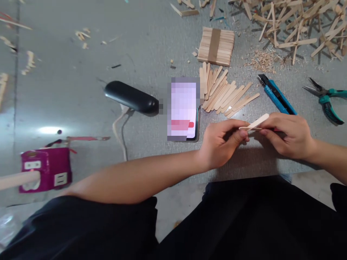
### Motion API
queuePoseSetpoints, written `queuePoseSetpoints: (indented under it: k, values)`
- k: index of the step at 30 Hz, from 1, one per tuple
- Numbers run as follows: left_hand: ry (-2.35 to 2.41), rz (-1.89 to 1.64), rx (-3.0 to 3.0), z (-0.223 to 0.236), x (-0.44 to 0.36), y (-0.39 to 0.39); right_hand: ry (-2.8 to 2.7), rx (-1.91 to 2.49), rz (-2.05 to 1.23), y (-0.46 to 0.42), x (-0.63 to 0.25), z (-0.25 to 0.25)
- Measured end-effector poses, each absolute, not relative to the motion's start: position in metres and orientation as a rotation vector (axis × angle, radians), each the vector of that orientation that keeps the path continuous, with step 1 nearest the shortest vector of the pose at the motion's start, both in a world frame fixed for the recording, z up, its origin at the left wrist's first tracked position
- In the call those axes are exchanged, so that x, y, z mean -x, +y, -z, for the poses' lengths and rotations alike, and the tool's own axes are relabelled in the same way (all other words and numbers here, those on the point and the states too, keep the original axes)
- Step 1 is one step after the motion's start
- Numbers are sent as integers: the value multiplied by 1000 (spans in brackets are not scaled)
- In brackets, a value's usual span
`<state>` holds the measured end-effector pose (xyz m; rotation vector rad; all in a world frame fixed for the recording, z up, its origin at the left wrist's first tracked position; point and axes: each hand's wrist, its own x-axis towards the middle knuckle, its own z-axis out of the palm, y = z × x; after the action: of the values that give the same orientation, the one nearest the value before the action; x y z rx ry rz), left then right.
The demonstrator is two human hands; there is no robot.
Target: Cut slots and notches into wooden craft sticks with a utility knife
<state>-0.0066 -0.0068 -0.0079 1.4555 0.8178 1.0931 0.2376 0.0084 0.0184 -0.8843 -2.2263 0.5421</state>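
Observation:
Over the table's near edge, my left hand (pixel 223 144) is closed, thumb and fingers pinching a wooden craft stick. A second craft stick (pixel 259 121) crosses the first at a slant, its rounded end pointing up to the right. My right hand (pixel 291 135) is closed too, its thumb and finger on the right side of the crossed sticks. A bit of pink-red shows under the right hand; what it is I cannot make out. Just beyond my hands lies a fan of loose craft sticks (pixel 223 90). A blue utility knife (pixel 279 95) rests close above my right hand.
Behind the loose sticks sits a banded bundle of sticks (pixel 225 47). Crossed-stick pieces (pixel 295 25) pile up at the far right, near wood shavings (pixel 264 60). Pliers (pixel 325 97) lie right. Leftward are a phone (pixel 183 108), a cabled black case (pixel 131 96) and a purple power socket (pixel 58 164).

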Motion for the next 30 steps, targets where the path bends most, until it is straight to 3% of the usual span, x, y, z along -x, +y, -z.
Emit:
queuePoseSetpoints:
  k: [8, 18, 24, 30]
  values:
    - [655, -1205, -1992, 14, 8, -7, -2303, 784, -422, 8, -239, -17]
    - [629, -1036, -2109, 17, 9, -16, -2335, 741, -472, -6, -235, -19]
    - [653, -1127, -1970, 16, 6, -12, -2295, 796, -487, -8, -236, -23]
    - [609, -868, -1618, 6, 8, -3, -2286, 734, -551, 2, -239, -21]
